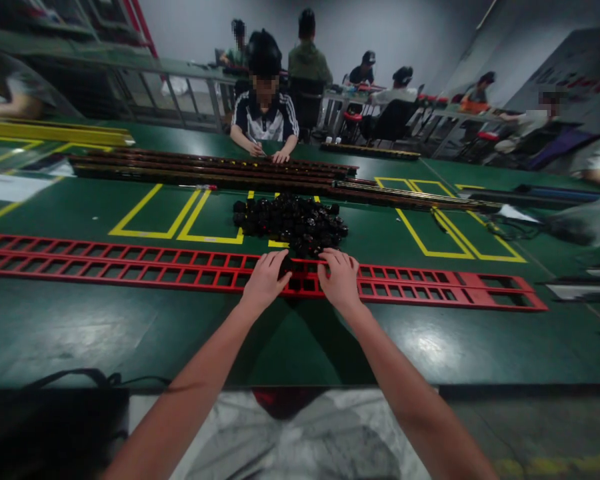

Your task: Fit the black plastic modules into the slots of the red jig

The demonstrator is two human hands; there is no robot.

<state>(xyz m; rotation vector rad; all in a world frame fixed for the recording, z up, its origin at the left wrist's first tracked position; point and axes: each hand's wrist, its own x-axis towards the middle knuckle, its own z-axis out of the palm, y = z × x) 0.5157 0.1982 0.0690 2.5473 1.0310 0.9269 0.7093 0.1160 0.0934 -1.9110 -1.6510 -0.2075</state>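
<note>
A long red slotted frame lies across the green table in front of me. Both my hands rest on it near its middle, side by side. My left hand has its fingers curled down over the frame, touching small black parts. My right hand is likewise curled over the frame's slots. What the fingertips grip is hidden beneath them. Just beyond my hands sits a heap of small black parts.
Long dark rails lie across the table further back, where a person in a striped shirt works opposite me. Yellow tape rectangles mark the tabletop. Other people sit at tables behind. A black cable lies at the near left edge.
</note>
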